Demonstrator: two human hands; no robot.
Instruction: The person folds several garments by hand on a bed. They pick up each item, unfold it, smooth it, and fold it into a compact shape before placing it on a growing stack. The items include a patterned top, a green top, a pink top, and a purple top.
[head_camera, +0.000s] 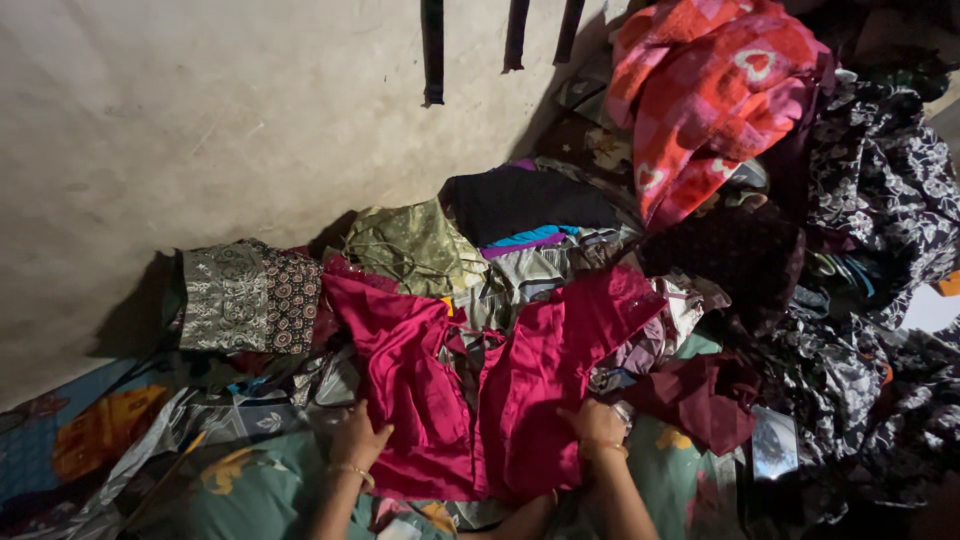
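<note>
A bright pink blouse lies spread flat in front of me on a patterned cloth, its sleeves stretched out to both sides. My left hand presses on its lower left edge, fingers apart, a thin bangle on the wrist. On the lower right edge rests my right hand, pinching or flattening the fabric there. Whether either hand actually grips the cloth is hard to tell in the dim light.
Folded clothes are stacked at the left, an olive-gold garment and a black one behind. A red heart-patterned blanket tops a pile at the right. A maroon cloth and dark floral fabric lie nearby. A bare wall stands behind.
</note>
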